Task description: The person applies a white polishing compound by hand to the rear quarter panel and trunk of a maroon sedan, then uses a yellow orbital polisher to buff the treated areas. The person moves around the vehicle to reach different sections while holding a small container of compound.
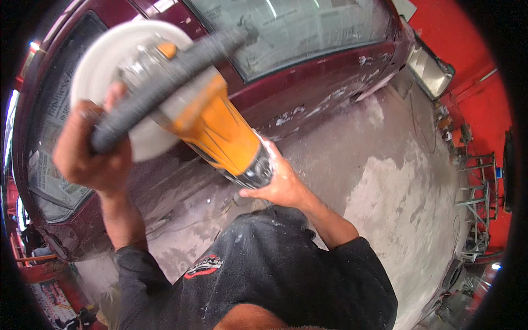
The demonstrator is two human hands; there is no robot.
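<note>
A yellow and black car polisher [223,129] is held up at a slant in front of a maroon car [324,91]. My left hand [91,148] is closed round the near end of its black bar handle [170,82], slightly smeared by motion. With my right hand [283,179] I grip the dark rear end of the body, thumb below and fingers partly hidden behind it. The round white pad [96,60] faces the car's side, between the two windows. Whether it touches the paint cannot be told. White smears mark the lower panel.
Newspaper covers the car's windows [297,33] from behind the glass. The concrete floor [385,192] is patchy grey and white. A metal stand [478,203] and other clutter line the red wall [473,121] on the right. A thin cable lies along the floor.
</note>
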